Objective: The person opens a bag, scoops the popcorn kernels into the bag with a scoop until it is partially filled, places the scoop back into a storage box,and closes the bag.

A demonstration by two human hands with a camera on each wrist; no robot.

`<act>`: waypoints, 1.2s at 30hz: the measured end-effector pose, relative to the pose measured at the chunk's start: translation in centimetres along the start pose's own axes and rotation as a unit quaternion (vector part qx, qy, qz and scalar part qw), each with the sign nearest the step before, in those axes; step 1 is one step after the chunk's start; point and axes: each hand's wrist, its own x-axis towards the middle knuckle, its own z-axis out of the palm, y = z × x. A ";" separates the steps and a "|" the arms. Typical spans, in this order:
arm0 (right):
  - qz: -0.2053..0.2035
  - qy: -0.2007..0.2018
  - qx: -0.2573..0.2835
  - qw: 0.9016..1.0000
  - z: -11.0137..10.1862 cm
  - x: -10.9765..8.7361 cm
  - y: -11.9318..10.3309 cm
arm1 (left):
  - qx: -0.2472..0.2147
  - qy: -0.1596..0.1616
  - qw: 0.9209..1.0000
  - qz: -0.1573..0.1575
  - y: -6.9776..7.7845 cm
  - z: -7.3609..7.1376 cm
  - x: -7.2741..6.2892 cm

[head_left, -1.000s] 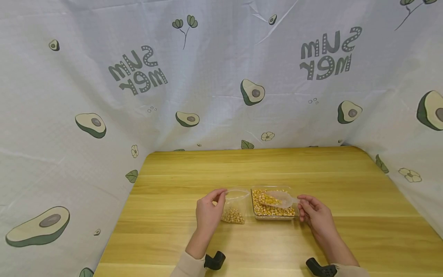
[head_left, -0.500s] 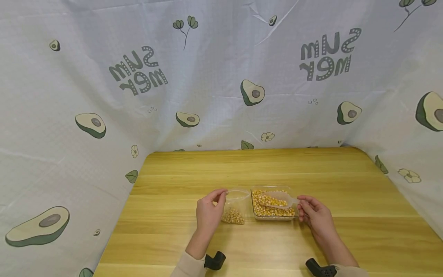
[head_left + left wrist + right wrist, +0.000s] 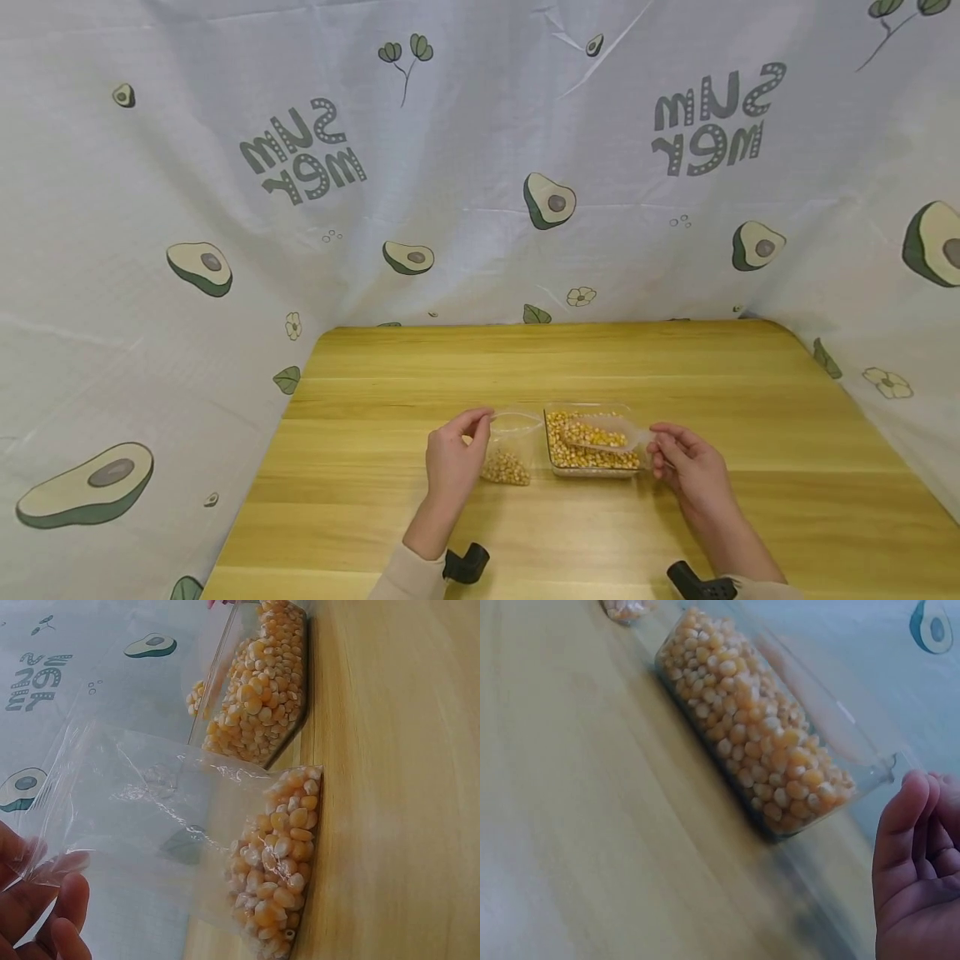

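My left hand (image 3: 456, 450) pinches the top edge of a clear zip bag (image 3: 142, 787), whose mouth gapes at the top. Corn kernels (image 3: 277, 862) fill the bottom of the bag, which rests on the table. To the bag's right stands a glass container (image 3: 596, 472) full of yellow corn kernels (image 3: 742, 727). My right hand (image 3: 693, 471) pinches the handle of a translucent scoop (image 3: 626, 433) between thumb and fingers. The scoop carries a load of kernels and hangs over the container, its bowl above the rim in the right wrist view.
The wooden table (image 3: 420, 367) spreads around the bag and container. A pale curtain (image 3: 465, 150) printed with avocados hangs behind it and along both sides. Black wrist mounts (image 3: 467, 564) sit at both sleeves.
The scoop, heaped with kernels, has levelled out and come up from the corn, and my right hand has shifted slightly right. My left hand and the bag stay in place.
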 end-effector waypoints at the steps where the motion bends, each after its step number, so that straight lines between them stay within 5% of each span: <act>1: -0.001 0.000 0.002 1.000 0.1 -0.1 -0.1 | 0.001 0.000 1.000 0.000 0.0 0.0 0.0; 36: -0.048 -0.060 0.017 0.997 5.3 -1.1 -5.1 | 0.004 -0.001 1.000 0.022 0.1 0.3 0.0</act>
